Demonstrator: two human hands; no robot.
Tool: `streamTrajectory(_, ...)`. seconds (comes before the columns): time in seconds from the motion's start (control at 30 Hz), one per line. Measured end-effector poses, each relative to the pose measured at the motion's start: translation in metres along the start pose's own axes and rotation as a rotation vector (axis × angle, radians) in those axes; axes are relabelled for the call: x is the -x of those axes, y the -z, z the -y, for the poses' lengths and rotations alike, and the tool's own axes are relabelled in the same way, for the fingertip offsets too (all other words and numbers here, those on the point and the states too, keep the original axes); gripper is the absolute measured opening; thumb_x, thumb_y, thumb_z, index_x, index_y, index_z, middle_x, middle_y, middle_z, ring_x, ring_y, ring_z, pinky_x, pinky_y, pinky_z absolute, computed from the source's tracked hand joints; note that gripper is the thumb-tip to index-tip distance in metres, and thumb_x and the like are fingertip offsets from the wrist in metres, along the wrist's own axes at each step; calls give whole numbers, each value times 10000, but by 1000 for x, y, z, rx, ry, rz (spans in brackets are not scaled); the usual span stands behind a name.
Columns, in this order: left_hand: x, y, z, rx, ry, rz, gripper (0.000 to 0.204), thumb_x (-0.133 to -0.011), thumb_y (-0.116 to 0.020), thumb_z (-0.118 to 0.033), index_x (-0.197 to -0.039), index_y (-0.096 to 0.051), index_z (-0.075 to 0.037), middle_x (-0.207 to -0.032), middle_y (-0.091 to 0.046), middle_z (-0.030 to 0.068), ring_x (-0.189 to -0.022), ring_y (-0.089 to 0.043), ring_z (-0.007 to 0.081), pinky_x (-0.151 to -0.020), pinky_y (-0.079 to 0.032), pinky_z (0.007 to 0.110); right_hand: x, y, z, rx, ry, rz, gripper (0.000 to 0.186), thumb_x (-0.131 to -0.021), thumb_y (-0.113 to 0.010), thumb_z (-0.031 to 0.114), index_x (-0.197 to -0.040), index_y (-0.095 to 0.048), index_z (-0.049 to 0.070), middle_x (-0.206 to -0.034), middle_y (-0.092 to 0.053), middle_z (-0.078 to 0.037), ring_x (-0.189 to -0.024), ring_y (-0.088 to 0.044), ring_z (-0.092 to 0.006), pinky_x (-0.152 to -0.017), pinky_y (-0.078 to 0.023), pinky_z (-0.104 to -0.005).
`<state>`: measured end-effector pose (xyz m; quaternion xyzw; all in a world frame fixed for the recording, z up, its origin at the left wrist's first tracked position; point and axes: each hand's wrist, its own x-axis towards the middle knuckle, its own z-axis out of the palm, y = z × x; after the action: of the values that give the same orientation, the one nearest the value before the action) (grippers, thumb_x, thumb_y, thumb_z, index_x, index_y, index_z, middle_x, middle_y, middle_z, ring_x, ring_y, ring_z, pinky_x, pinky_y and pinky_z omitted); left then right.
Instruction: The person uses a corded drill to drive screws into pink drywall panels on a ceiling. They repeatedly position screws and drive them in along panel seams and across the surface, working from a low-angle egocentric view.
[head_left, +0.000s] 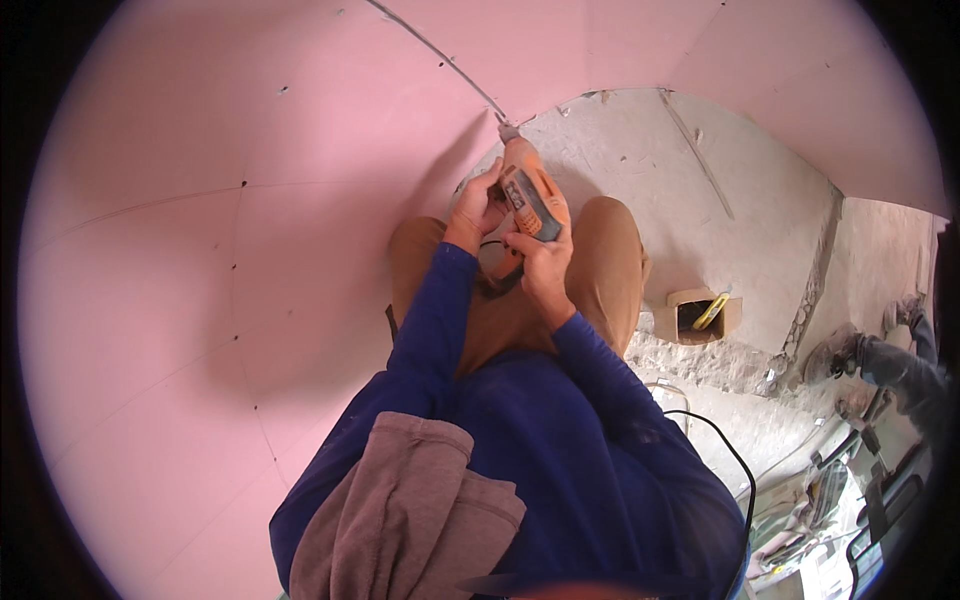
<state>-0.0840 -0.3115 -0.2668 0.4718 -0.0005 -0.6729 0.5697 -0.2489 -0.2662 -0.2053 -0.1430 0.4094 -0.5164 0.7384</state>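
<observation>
Since the big smooth pink wall panel [150, 250] comes right down to the dusty grey concrete floor [760, 170], whoever's wearing the cam has to work pretty low, knees spread and the tool between them. Over one shoulder hangs a folded brownish-grey fabric cloth [390, 500], probably just to keep it handy and off the dirt. Next size down is the orange and dark-grey plastic power drill [535, 190], its nose up at the panel's bottom edge by a dark seam. Can't tell if the tip's actually touching. Right hand [547, 265] has its grip wrapped round the back end, left hand [480, 205] is closed on the side nearer the nose (fingers partly hidden), I'd guess to steady it. Off right, an open brown cardboard box [665, 322] sits within easy reach, with a slim yellow plastic-handled knife [712, 311] propped in it, handy to grab.
</observation>
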Motion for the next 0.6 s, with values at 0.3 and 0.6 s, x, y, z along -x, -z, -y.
streamTrajectory(0.3, 7, 19, 9, -82, -32, -253, 235, -1087, -551, 50, -1306, -620, 100, -1270, -688, 247, -1192, -713, 388, -1067, -644, 455, 18, 53, 44, 12, -123, -20, 634, -795, -711, -194, -1376, -521, -28, -985, -722, -171, -797, -755, -306, -720, -643, -438)
streamTrajectory(0.6, -4, 20, 6, -13, -62, -320, 169, -1067, -557, 64, -1235, -570, 78, -1280, -667, 293, -1195, -708, 418, -1061, -643, 481, 42, 72, 58, 86, -305, 39, 631, -778, -708, -176, -1368, -561, -6, -965, -723, -156, -765, -751, -313, -700, -641, -425)
